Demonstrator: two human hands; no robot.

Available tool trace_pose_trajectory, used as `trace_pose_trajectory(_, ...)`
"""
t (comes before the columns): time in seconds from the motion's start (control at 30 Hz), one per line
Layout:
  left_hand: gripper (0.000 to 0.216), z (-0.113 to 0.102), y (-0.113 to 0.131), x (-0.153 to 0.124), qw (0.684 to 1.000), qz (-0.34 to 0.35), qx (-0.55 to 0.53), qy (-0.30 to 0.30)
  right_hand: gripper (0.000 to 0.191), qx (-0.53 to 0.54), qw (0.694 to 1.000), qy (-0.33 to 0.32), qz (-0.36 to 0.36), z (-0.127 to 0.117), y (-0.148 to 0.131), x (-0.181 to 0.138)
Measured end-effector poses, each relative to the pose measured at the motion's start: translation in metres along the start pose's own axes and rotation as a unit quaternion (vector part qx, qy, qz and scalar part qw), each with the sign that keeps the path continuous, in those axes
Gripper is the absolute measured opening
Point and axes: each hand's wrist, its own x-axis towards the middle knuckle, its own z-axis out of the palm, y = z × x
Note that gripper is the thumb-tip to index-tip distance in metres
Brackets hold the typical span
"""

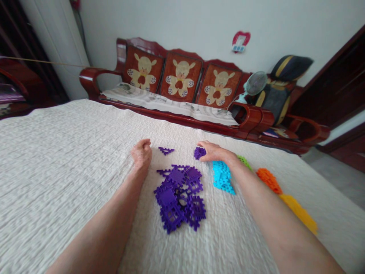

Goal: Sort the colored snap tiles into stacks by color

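Note:
A loose pile of purple interlocking plastic tiles (168,196), some solid and some with window-like openings, lies between my forearms. Beyond it, a single purple triangular tile (165,151) rests flat on the cover. My left hand (142,153) is to the left of that triangle, fingers curled in; whatever they may hold is hidden. With thumb and fingers, my right hand (212,151) grips a small stack of purple tiles (199,153) at the cover's surface. Under my right wrist, close by, is a group of light blue tiles (222,177).
Green tiles (244,163), orange tiles (268,180) and yellow tiles (299,213) lie to the right, partly behind my right forearm. Everything sits on a white quilted cover (71,152). Past its far edge stands a wooden sofa (171,116) with a small fan (256,83) at its right end.

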Motion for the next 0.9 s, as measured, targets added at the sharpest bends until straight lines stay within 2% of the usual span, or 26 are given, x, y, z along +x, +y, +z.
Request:
trace_pose_trajectory(0.17, 0.034, 0.002, -0.003, 0.002, 1.000, 0.000, -0.007, 0.000, 0.076, -0.028, 0.999, -0.033, 0.019, 0.008, -0.005, 0.008)
trace_pose_trajectory(0.37, 0.034, 0.003, -0.003, 0.000, 1.000, 0.000, -0.021, -0.002, 0.070, -0.022, 0.999, -0.040, -0.004, 0.010, -0.001, 0.013)
trace_pose_trajectory(0.7, 0.033, -0.001, 0.005, -0.002, 1.000, -0.007, -0.016, -0.006, 0.062, -0.015, 1.000, -0.013, -0.020, 0.011, 0.003, 0.015)
trace_pose_trajectory(0.9, 0.033, -0.003, 0.007, -0.003, 1.000, -0.007, -0.007, -0.008, 0.062, -0.015, 1.000, 0.002, -0.024, 0.011, -0.007, 0.024)
